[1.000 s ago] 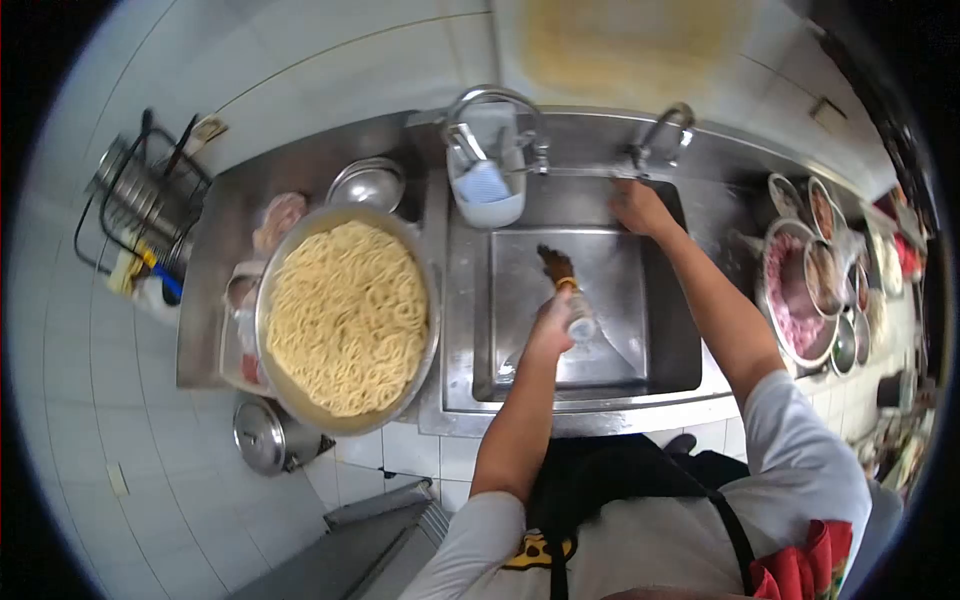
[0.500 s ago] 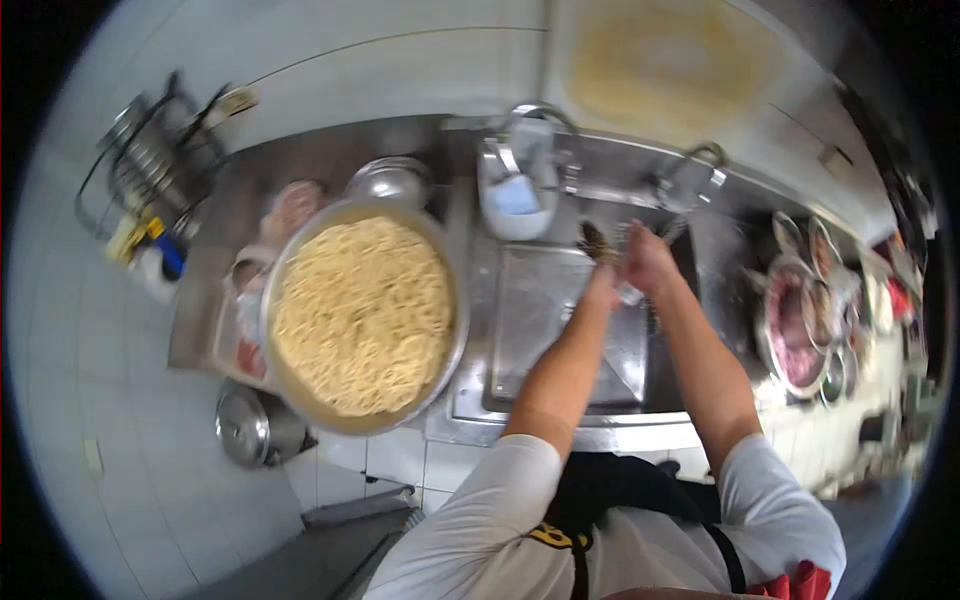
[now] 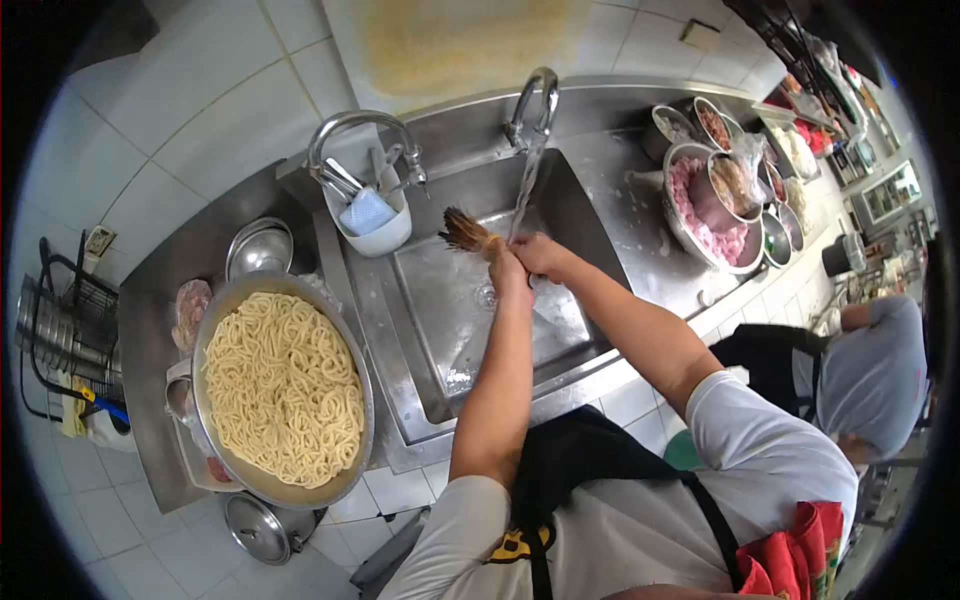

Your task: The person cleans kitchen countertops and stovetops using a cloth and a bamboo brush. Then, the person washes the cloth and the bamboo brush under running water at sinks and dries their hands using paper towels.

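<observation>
Over the steel sink (image 3: 415, 345), my left hand (image 3: 508, 274) is closed around a bamboo wok brush (image 3: 466, 232), whose dark, splayed bristles point up and left. My right hand (image 3: 541, 256) is right beside it, fingers curled closed; what it grips, if anything, is hidden. A stream of water (image 3: 528, 185) runs from the right-hand faucet (image 3: 545, 100) down to my hands. The drain (image 3: 486, 296) shows below the brush.
A large pan of noodles (image 3: 285, 390) stands left of the sink. A white caddy with utensils (image 3: 375, 238) hangs under the left faucet (image 3: 350, 120). At right are a bowl of raw meat (image 3: 690, 205) and several containers. A co-worker (image 3: 865, 370) stands at far right.
The view has turned right and sharpened, bringing the co-worker into sight. My hands stay together over the sink by the water, with the brush still in the left one.
</observation>
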A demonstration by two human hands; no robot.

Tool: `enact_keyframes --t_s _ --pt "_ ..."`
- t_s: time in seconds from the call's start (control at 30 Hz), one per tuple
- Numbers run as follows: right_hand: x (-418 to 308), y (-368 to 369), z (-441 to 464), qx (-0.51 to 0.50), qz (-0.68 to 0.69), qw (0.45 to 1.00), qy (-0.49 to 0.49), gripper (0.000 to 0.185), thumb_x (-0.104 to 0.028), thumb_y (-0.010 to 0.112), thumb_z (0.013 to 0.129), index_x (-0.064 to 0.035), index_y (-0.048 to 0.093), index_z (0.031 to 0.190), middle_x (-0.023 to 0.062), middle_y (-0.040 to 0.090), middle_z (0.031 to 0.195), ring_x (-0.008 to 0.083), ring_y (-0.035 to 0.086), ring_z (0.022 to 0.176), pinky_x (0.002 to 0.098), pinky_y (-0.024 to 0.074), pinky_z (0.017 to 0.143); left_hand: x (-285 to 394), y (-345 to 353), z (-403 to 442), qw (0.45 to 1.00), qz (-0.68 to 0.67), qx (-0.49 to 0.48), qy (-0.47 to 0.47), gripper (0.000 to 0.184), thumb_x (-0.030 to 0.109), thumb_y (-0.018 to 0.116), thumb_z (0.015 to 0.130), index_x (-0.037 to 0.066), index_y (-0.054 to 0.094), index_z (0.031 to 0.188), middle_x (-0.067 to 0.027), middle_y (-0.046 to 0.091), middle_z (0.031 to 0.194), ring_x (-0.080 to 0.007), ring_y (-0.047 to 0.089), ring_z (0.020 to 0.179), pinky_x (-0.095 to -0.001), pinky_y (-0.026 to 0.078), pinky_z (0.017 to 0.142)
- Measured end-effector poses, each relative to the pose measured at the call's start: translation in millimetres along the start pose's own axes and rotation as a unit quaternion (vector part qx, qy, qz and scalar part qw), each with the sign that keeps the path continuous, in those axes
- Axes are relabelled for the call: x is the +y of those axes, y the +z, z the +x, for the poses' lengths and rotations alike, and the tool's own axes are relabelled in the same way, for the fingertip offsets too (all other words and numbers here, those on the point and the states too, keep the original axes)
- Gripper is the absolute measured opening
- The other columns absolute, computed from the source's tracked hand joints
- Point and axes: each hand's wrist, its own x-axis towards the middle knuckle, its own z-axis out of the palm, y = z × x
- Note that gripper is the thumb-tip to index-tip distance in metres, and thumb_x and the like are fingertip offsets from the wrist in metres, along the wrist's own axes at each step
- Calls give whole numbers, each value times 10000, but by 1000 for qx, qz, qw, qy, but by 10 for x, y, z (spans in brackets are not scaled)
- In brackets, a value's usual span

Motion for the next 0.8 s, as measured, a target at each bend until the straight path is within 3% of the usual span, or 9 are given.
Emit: enact_keyframes --t_s 0.07,0.2,0.23,0.43,0.47,0.57,0.67,0.73,0.8 --pt "221 3 -31 4 -8 1000 -8 507 -417 614 864 44 677 1066 234 695 967 311 692 860 400 528 768 -405 -263 785 994 -38 -95 -29 286 356 548 946 83 546 1032 -85 627 964 -262 638 853 -414 533 722" --pt "-57 -359 -659 -23 -72 997 -15 517 -351 648 845 27 616 1197 146 687 868 234 649 770 358 514 709 -272 -187 827 976 32 -107 -188 387 301 663 871 24 530 1106 -101 571 987 -257 593 824 -427 517 704" --pt "-101 -431 -774 -46 -87 995 -1 520 -318 655 849 15 597 1243 103 683 823 194 627 727 341 509 679 -300 -146 864 982 100 -71 -142 436 314 681 862 35 525 1158 -107 577 1034 -281 606 867 -452 525 724" --pt "-191 -715 -1552 -11 -239 971 29 492 -326 560 873 -67 549 1290 214 691 893 351 684 835 434 532 759 -318 12 833 969 96 62 -217 530 310 698 862 87 496 1298 -153 567 1247 -340 599 1078 -515 518 873" --pt "-136 -725 -1674 -2 -258 965 39 472 -325 539 885 -80 542 1289 224 687 924 372 676 878 447 530 788 -379 -58 970 964 78 17 -255 536 294 673 874 74 482 1324 -150 524 1340 -326 552 1188 -488 483 953" --pt "279 -582 -1913 17 -332 939 87 450 -265 505 892 -74 509 1300 222 693 932 379 676 924 464 542 797 -750 -250 1528 964 252 44 -74 513 295 624 890 56 485 1322 -149 490 1386 -317 486 1277 -468 428 1021" --pt "430 -530 -1952 -93 -417 891 151 390 -173 552 851 -82 602 1227 151 703 1063 283 696 974 431 563 769 -389 32 1036 952 267 86 -123 494 306 571 906 40 511 1318 -156 490 1381 -273 486 1244 -416 409 1021" --pt "289 -618 -1721 -127 -430 886 116 298 -153 580 830 -76 687 1097 122 703 1099 269 691 1001 424 565 767 -349 15 1051 951 287 103 -57 373 341 525 924 58 565 1163 -141 616 1074 -227 602 874 -369 506 729" --pt "244 -547 -1384 -102 -403 905 93 306 -144 592 805 -122 697 1091 103 712 1066 282 685 1013 430 563 773 -261 -208 1312 953 275 -8 -129 237 328 483 933 98 535 911 -70 527 710 -174 455 510 -347 376 433"
